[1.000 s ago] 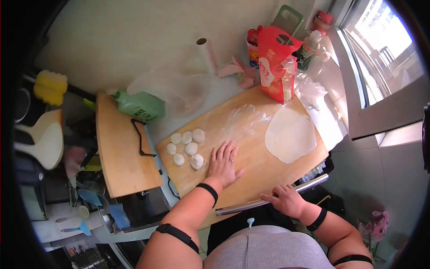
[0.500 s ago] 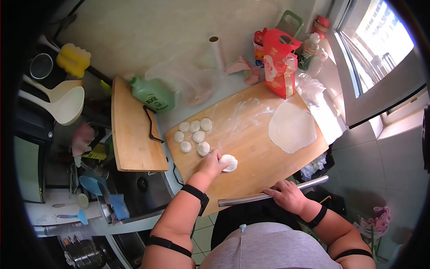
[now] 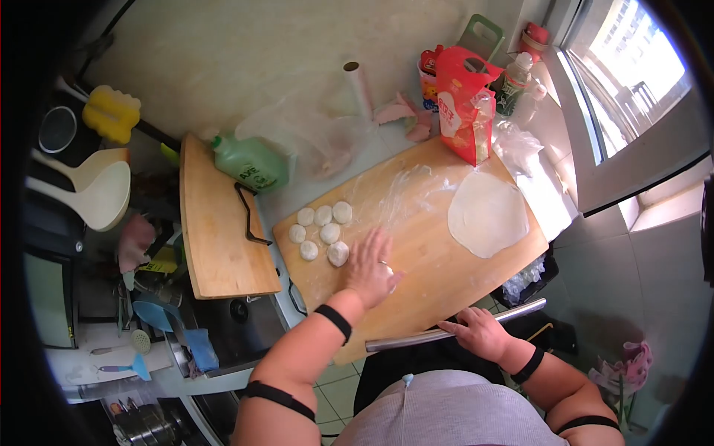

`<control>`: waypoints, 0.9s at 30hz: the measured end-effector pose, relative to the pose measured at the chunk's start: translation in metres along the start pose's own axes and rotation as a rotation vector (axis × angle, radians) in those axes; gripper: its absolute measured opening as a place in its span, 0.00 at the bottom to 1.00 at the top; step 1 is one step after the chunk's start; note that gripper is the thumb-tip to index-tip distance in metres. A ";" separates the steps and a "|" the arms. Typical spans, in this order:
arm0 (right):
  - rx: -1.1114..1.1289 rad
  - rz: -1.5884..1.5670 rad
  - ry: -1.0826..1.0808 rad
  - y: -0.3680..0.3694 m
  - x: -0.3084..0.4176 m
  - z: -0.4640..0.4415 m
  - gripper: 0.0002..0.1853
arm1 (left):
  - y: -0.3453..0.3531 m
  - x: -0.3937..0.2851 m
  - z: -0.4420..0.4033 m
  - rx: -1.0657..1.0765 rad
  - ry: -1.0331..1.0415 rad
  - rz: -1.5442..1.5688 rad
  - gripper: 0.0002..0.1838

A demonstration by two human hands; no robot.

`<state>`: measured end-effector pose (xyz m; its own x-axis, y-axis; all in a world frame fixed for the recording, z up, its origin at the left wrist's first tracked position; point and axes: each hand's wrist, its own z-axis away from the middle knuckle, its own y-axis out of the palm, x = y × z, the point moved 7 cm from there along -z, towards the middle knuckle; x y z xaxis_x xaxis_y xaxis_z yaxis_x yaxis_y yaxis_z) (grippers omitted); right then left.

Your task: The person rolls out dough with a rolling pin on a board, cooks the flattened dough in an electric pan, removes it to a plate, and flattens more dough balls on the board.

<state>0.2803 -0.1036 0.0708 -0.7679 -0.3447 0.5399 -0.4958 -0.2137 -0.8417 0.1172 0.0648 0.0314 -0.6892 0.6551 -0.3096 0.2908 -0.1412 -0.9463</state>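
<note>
My left hand [image 3: 368, 267] lies spread over a piece of dough [image 3: 389, 270] on the wooden board [image 3: 416, 275]; only a sliver of that dough shows beside the thumb. Just left of it sit several small floury dough balls [image 3: 338, 253] in a loose cluster. At the board's near edge my right hand [image 3: 480, 331] is closed around a shiny metal rolling pin [image 3: 416, 338]. A large thin sheet of rolled dough [image 3: 488, 214] is spread out on the board's right part.
A red bag [image 3: 461, 108] stands at the board's far right corner. Behind the board are a green detergent bottle [image 3: 251, 162], a plastic bag [image 3: 309, 141] and a roll of film [image 3: 357, 89]. Another wooden board [image 3: 216, 230] is at the left, and an open window [image 3: 632, 89] at the right.
My left hand has gone from gripping the flattened dough's edge with its fingers to lying flat over it, covering most of it. My right hand stays on the rolling pin.
</note>
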 end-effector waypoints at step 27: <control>-0.014 -0.047 0.153 -0.028 -0.044 0.035 0.26 | 0.035 0.030 -0.034 0.143 -0.281 0.855 0.27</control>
<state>0.3417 -0.1144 0.0702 -0.7961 -0.1909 0.5743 -0.5373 -0.2136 -0.8159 0.1290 0.1049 -0.0078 -0.4187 0.0824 -0.9044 0.7048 -0.5985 -0.3809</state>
